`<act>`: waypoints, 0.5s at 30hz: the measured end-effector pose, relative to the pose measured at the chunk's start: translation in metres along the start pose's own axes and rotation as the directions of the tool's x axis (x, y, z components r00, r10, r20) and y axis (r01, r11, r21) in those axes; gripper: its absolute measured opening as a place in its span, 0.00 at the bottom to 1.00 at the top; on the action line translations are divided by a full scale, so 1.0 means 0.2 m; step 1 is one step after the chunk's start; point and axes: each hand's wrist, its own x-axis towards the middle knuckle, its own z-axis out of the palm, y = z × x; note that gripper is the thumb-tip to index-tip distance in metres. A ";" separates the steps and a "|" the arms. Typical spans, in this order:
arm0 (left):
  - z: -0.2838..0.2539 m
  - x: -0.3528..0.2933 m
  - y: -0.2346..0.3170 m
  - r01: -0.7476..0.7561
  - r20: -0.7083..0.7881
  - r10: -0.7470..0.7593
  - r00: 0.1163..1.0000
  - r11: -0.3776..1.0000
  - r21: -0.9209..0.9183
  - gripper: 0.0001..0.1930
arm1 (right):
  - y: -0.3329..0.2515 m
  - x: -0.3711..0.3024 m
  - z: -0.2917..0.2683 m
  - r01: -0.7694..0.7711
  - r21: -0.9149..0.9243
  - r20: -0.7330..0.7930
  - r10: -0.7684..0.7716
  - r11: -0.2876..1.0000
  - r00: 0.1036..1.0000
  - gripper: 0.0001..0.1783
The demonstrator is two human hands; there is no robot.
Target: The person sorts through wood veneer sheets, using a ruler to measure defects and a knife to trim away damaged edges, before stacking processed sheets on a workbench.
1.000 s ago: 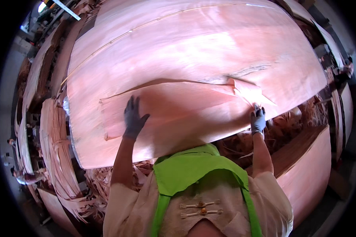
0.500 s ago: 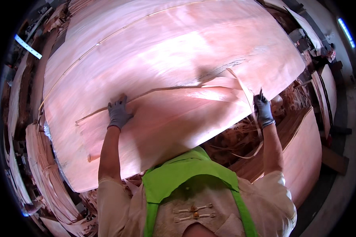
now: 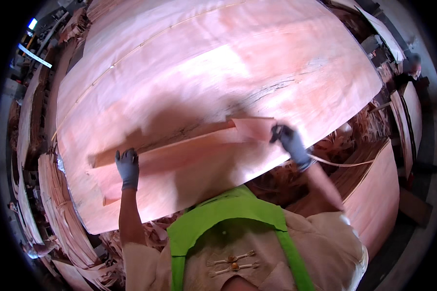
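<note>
A large pinkish wood veneer sheet covers the work surface before me. Over its near part lies a narrower piece of veneer, its far edge raised and casting a shadow. My left hand, in a grey glove, closes its fingers on that edge near the left end. At the right end, where a flap of the piece folds over, my gloved right hand pinches the veneer; it is slightly blurred. Dark streaks run across the big sheet beyond the piece.
Shredded veneer scraps fill the gap below the sheet's near right edge. A thin pale strip lies across there towards a curved veneer stack. Bundled veneer stands at left. A person is at the far right.
My right hand moved left and let go of the thin strip, which now hangs off to the right. My left hand went from lying spread to gripping, and the narrower piece's edge rose.
</note>
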 end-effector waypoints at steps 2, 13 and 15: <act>-0.05 -0.09 -0.01 -0.012 -0.029 0.012 1.000 1.000 0.013 0.08 | 0.36 -0.20 0.00 -0.411 0.357 0.002 0.439 0.839 0.899 0.12; -0.25 -0.27 0.13 -0.053 -0.222 0.089 0.971 0.985 0.162 0.15 | 0.47 0.21 -0.24 -0.212 0.786 -0.243 0.605 0.581 0.758 0.19; -0.27 -0.26 0.16 -0.079 -0.205 0.124 0.971 0.974 0.214 0.15 | 0.39 0.39 -0.38 -0.167 0.742 -0.277 0.523 0.649 0.806 0.13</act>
